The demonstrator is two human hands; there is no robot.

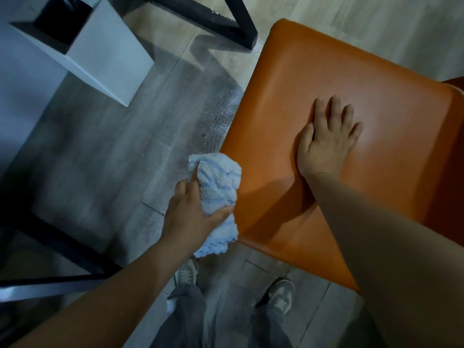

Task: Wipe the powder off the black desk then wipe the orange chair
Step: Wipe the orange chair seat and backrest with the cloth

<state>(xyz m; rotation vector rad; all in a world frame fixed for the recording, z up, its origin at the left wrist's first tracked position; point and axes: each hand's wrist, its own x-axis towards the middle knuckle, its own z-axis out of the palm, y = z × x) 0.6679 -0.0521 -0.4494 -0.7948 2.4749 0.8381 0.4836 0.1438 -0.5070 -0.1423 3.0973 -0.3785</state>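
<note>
My left hand (pixel 190 209) grips the fluffy blue cloth (pixel 218 182) at the left edge of the orange chair (pixel 376 84) seat. My right hand (pixel 326 141) lies flat on that seat, fingers spread.

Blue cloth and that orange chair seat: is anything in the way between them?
Nothing separates them: the blue cloth, held by the left hand, sits at the edge of the orange chair seat. Only the right hand lies flat on the seat's middle, covering that patch.

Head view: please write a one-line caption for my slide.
Left hand grips a blue cloth at the edge of the orange chair seat while the right hand rests flat on it.
</note>
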